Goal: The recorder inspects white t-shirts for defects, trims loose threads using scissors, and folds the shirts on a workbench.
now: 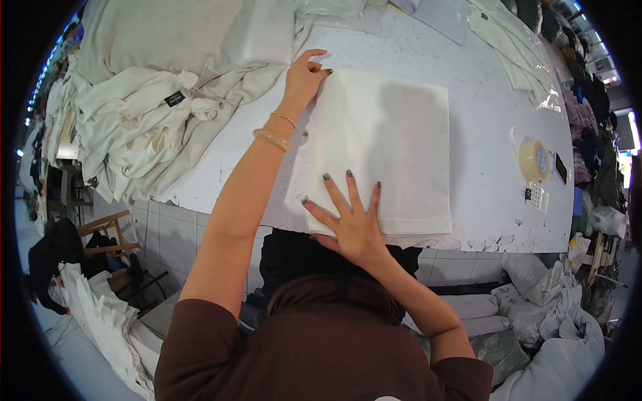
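A folded white cloth (414,157), possibly a garment, lies flat on the white table in front of me. My left hand (306,79) is at its far left corner, thumb and curled fingers drawn together at the edge while the index finger sticks out. Whatever lies between those fingertips is mostly hidden. Near the cloth's front left part, my right hand (356,227) presses down with its fingers spread. The cloth's front edge shows stacked layers close to the table edge.
Rumpled cream garments (144,113) are heaped on the left. At the right stand a tape roll (533,160) and a dark phone (560,168). A bagged garment (511,50) lies at the far right. Wrapped bundles (468,314) sit below the table, and a wooden chair (110,230) stands left.
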Available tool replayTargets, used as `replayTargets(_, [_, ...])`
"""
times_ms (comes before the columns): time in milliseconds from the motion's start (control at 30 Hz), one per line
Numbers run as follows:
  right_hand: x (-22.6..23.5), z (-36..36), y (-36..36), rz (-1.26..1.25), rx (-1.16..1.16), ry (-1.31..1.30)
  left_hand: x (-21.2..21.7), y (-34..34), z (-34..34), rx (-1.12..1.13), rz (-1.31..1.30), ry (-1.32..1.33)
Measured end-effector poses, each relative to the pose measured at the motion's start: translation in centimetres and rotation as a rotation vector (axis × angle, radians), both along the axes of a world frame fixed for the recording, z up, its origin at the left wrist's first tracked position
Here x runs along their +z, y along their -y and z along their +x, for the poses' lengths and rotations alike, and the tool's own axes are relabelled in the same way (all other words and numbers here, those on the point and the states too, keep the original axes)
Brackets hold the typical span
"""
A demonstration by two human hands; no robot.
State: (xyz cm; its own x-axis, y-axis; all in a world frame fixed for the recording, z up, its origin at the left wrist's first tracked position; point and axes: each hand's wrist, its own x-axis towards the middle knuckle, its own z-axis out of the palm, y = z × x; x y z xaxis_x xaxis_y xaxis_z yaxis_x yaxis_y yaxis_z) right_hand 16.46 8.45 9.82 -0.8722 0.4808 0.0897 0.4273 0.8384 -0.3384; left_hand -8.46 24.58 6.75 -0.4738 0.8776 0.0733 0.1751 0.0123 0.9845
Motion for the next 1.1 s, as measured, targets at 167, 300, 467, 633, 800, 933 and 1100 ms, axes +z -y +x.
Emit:
replayTargets(167, [-0.7, -1.9, 1.0, -0.019, -0.177, 0.032, 1.0, -1.7, 4.6, 0.187, -0.059, -1.015])
replayTargets(300, [1.5, 0.3, -2.0, -0.367, -0.046, -0.088, 0.5, 1.5, 10.2, -0.03, -0.022, -1.057])
replayTargets(467, [1.7, 8.3, -20.6, 0.006, -0.767, -0.622, -1.0, 1.8, 11.4, -0.19, -0.084, -1.216])
replayTargets(633, [-1.5, 8.7, -27.6, -0.258, -0.626, -0.475, -1.0, 1.8, 11.5, -0.186, -0.091, -1.235])
replayTargets(800, [-2.4, 7.9, -28.7, -0.238, -0.734, -0.313, 0.0, 2.5, 11.2, -0.141, -0.188, -1.226])
replayTargets(933, [0.0, 7.7, -27.2, 0.029, -0.875, 0.087, 0.5, 2.4, 11.1, -0.035, -0.35, -1.259])
replayTargets(1100, [-0.2, 2.0, -21.4, 0.249, -0.486, -0.311, -0.3, -0.6, 10.8, -0.129, -0.077, -1.353])
